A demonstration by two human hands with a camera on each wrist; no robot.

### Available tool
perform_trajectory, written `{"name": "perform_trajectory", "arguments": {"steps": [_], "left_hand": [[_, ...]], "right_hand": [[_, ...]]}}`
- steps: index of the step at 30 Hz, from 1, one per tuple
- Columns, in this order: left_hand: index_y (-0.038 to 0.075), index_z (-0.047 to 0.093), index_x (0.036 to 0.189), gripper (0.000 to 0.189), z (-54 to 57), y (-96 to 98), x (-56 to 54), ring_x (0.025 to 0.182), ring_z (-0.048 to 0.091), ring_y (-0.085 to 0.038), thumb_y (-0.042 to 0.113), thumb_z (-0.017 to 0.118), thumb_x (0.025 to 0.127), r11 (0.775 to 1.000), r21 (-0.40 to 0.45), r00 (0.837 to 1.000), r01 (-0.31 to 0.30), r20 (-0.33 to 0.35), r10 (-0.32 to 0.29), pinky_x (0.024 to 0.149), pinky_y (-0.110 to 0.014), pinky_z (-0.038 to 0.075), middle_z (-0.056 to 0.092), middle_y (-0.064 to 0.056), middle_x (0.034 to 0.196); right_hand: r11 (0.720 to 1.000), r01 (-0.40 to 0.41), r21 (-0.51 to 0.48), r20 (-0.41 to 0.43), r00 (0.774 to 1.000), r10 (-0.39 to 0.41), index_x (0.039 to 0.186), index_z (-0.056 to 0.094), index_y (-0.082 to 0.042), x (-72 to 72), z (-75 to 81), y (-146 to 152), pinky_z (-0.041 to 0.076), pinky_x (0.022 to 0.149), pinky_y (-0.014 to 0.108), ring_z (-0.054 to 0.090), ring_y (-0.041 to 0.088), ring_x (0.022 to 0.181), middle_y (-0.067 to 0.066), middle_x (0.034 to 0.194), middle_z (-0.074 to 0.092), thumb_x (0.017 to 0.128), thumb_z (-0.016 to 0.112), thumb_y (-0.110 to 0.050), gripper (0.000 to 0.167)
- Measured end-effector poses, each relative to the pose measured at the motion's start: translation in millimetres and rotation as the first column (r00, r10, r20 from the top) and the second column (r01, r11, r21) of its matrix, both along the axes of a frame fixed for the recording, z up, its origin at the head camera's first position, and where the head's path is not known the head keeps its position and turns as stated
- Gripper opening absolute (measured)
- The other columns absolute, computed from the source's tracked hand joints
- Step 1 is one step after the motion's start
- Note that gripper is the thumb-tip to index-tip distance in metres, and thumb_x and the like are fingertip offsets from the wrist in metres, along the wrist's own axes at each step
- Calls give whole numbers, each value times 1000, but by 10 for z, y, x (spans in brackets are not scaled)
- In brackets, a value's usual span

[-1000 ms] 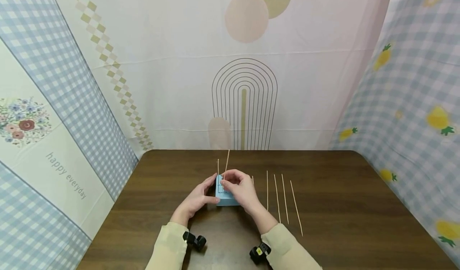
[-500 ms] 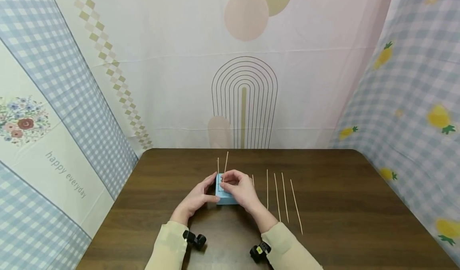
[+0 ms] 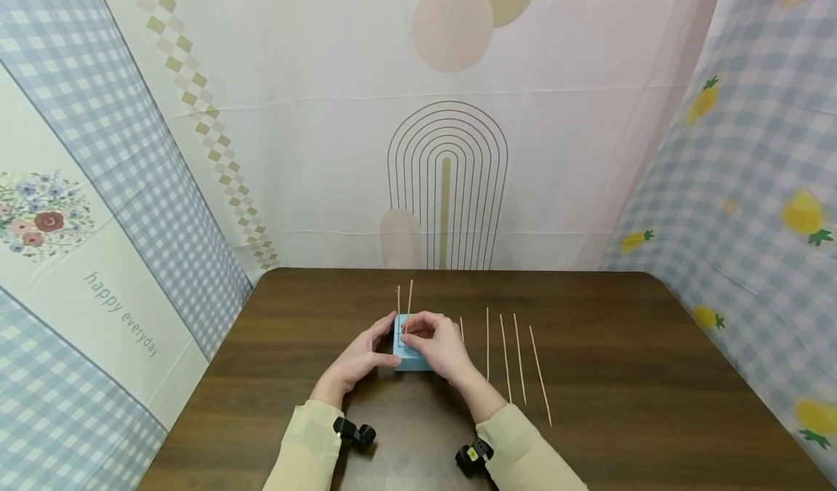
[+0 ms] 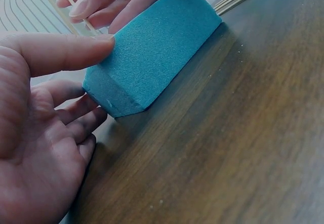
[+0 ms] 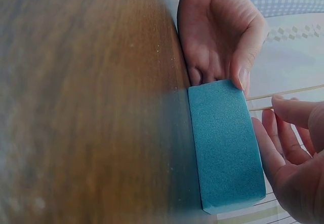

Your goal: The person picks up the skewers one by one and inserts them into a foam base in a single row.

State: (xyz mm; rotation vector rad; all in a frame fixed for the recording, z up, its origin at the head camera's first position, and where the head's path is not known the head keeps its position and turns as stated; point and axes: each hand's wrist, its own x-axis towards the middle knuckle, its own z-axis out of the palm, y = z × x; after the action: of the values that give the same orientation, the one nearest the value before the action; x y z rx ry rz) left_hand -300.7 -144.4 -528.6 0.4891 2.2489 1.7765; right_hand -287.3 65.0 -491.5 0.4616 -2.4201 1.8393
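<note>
A blue foam block [image 3: 412, 364] lies on the table, its near face towards me. My left hand [image 3: 356, 367] grips its left end, with the thumb on the near upper edge and the fingers round the far side. Between thumb and fingertips, my right hand [image 3: 443, 349] pinches a thin wooden stick [image 3: 410, 298] that stands nearly upright over the block's top. In the right wrist view the stick's lower end meets the block [image 5: 228, 153]; how deep it sits cannot be told. A second stick [image 3: 398, 299] stands upright at the block's left, held by neither hand.
Several loose wooden sticks [image 3: 504, 356] lie side by side on the brown table [image 3: 621, 375], right of the block. One more stick [image 3: 461, 327] is partly hidden by my right hand. Patterned cloths hang behind the table and at both sides.
The pinched stick has come down a little towards the block and stands slightly straighter. My left hand keeps its grip on the block. The head view has shifted slightly.
</note>
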Motion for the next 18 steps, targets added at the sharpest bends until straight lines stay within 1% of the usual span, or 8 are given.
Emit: {"name": "perform_trajectory", "arguments": {"steps": [5, 10, 18], "left_hand": [[5, 32, 168, 97, -10, 5, -8, 162, 17, -36, 8, 83, 86, 1000, 4, 1000, 5, -3, -5, 128, -59, 15, 25, -15, 175], [5, 31, 169, 97, 6, 3, 4, 162, 16, -35, 9, 83, 86, 1000, -1, 1000, 9, -4, -9, 128, -57, 15, 24, -15, 176], [5, 29, 169, 98, 25, -11, 12, 162, 15, -40, 9, 83, 87, 1000, -16, 1000, 16, -15, -16, 127, -62, 16, 23, -18, 176]], "right_hand": [[1000, -6, 15, 19, 1000, 6, 97, 79, -7, 6, 6, 3, 58, 78, 27, 72, 13, 84, 0, 93, 77, 91, 85, -5, 9], [1000, -6, 22, 23, 1000, 6, 97, 79, -6, 3, 1, 6, 58, 76, 27, 71, 12, 83, 0, 92, 77, 91, 85, -6, 9], [998, -13, 60, 13, 1000, 13, 97, 80, -9, -3, -12, 11, 57, 75, 28, 70, 12, 82, -1, 91, 77, 92, 85, -8, 7]]}}
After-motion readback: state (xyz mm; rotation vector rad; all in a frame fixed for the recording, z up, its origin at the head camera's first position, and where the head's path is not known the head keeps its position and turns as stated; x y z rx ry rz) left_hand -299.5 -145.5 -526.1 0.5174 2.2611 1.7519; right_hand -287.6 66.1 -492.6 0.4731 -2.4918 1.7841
